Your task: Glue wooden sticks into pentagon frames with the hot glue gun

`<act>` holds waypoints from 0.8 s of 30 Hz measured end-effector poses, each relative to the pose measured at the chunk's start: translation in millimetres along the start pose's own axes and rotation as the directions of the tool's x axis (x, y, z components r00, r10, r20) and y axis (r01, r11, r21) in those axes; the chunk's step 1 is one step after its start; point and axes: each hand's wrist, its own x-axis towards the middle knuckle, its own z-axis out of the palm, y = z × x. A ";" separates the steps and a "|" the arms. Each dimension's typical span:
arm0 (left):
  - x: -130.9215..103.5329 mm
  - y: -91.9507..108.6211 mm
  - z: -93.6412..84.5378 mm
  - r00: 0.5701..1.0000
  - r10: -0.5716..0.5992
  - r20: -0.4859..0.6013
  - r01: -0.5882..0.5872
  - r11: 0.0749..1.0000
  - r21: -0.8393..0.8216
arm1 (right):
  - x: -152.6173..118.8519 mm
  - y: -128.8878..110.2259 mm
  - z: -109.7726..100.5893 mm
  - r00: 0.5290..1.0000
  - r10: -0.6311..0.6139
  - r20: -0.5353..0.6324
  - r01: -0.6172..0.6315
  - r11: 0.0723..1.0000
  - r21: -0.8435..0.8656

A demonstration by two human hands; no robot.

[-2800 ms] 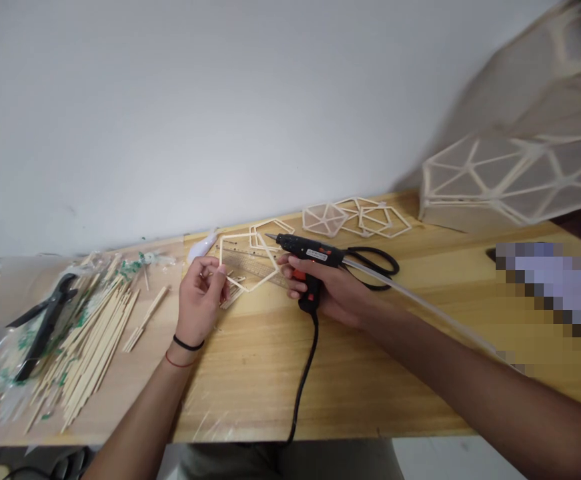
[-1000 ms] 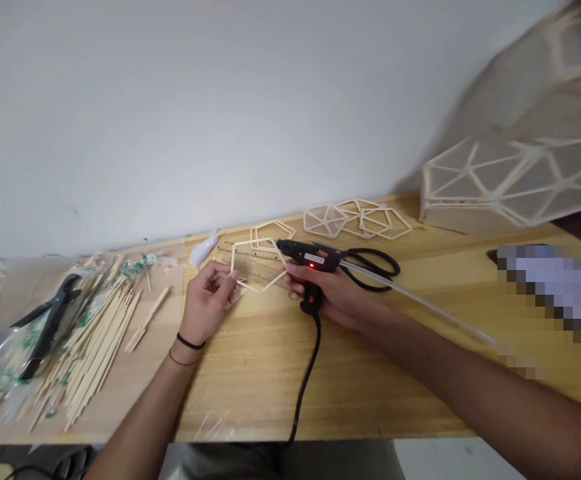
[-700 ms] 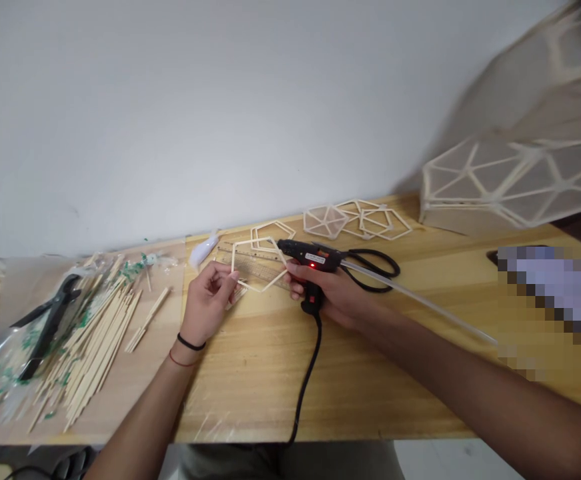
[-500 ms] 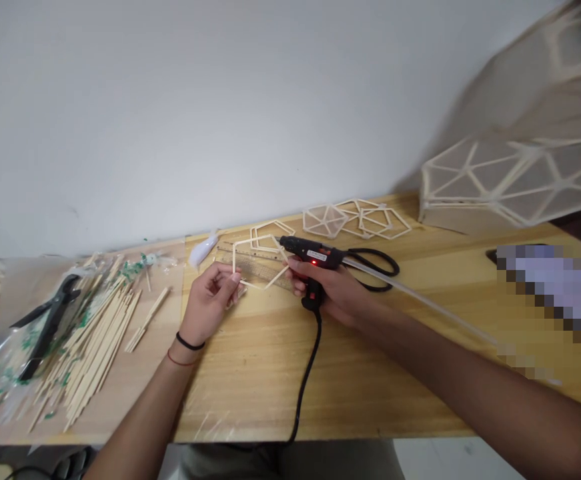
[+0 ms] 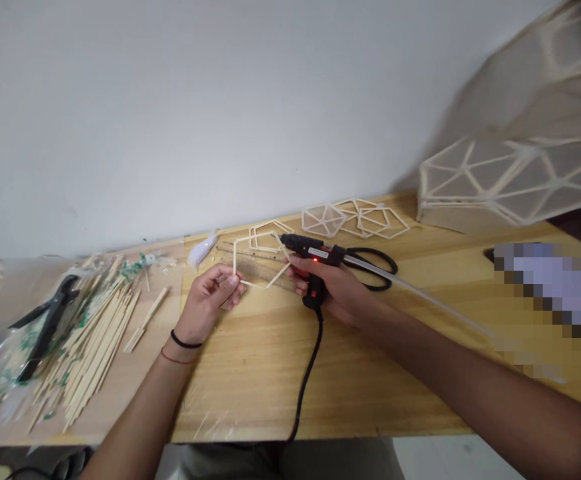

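Observation:
Between both hands, a pentagon frame of thin wooden sticks (image 5: 235, 257) is raised above the table. My left hand (image 5: 214, 293) pinches its lower left corner. My right hand (image 5: 337, 283) is wrapped round a black hot glue gun (image 5: 304, 245), whose red light is lit. The gun's nozzle is close to the frame's upper right side; whether they touch I cannot tell. A long clear glue stick (image 5: 405, 283) sticks out of its back. Fingers of my right hand are by the frame's right corner. A ruler (image 5: 255, 270) lies beneath the frame.
More wooden pentagon frames (image 5: 383, 223) lie along the wall. Bamboo sticks (image 5: 103, 340) and a black cutter (image 5: 53, 323) are on the left. A large covered stick structure (image 5: 515, 177) stands at right. The gun's cord (image 5: 305, 380) drops over the front edge.
Both hands stay almost in place. The frame and glue gun have shifted only very slightly, and the view has moved a little.

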 end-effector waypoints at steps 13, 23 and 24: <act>0.4 4.5 3.8 0.999 0.001 -0.037 -0.002 1.000 -0.021 | 0.4 0.8 -0.5 1.000 -0.009 0.007 0.009 1.000 -0.005; 0.3 0.1 -0.2 1.000 0.008 -0.010 -0.008 1.000 0.020 | -1.9 -1.0 1.0 1.000 -0.001 0.018 0.001 1.000 -0.007; 0.3 0.3 -0.2 1.000 0.011 -0.006 -0.011 1.000 0.022 | -2.1 -1.3 1.3 1.000 -0.003 0.022 0.003 1.000 -0.007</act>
